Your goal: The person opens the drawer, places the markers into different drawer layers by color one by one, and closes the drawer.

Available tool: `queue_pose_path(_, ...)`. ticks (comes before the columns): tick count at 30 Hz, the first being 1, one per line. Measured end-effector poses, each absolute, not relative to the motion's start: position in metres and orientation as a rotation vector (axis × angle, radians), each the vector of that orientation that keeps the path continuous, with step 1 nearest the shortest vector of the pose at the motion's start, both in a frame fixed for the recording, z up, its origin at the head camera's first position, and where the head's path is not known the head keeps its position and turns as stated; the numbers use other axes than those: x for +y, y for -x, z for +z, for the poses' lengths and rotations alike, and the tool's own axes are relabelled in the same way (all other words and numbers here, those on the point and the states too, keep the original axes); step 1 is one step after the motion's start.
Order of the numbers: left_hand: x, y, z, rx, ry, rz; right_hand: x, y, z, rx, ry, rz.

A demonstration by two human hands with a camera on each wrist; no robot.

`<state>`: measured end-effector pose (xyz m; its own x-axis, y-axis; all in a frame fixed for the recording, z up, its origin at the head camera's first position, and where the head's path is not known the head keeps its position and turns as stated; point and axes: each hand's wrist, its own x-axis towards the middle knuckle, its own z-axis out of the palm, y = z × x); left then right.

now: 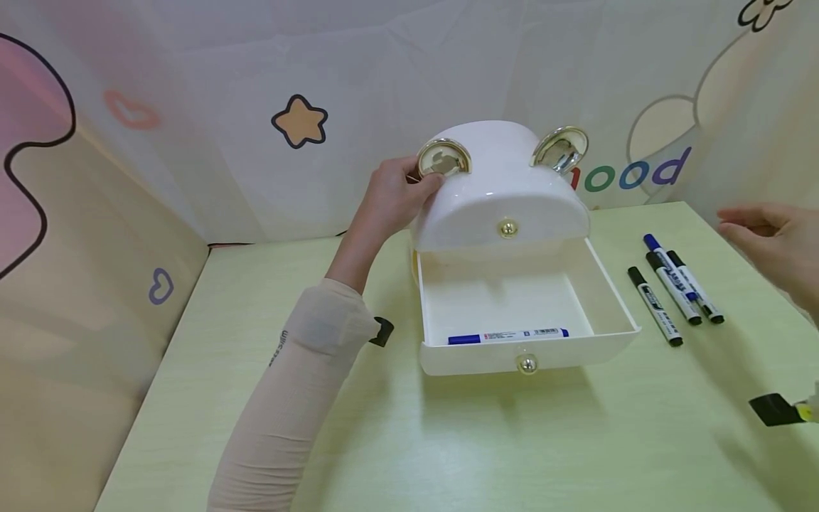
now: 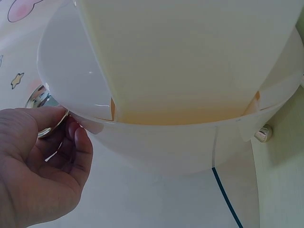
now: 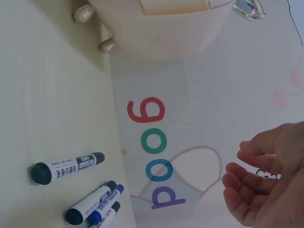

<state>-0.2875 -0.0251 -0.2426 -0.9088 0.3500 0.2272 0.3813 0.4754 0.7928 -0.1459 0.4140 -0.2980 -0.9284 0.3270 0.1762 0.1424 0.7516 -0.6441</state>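
A glossy white storage box (image 1: 493,153) with a rounded top and gold-rimmed round ears stands on the table. My left hand (image 1: 399,195) pinches its left ear (image 1: 443,158), thumb in front and fingers behind. The lower drawer (image 1: 505,291) is pulled out, and a blue marker (image 1: 508,336) lies along its front wall. Off to the right, my right hand (image 1: 777,238) hovers in the air, holding nothing, its fingers loosely bent. In the right wrist view that hand (image 3: 266,171) is apart from the markers on the table.
Several capped markers lie on the table right of the box: a black-capped one (image 1: 655,307) apart, the others grouped, with a blue-capped one (image 1: 665,259) on top. A printed cloth (image 1: 358,64) hangs behind the pale green table (image 1: 288,434).
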Motion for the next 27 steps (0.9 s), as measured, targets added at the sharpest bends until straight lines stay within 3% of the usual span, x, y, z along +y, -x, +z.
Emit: queue_pose_path(27,-0.024,0.286,-0.242,-2.676,0.650,-1.443,0.441,0.170,-0.347,-2.910,0.491,0.793)
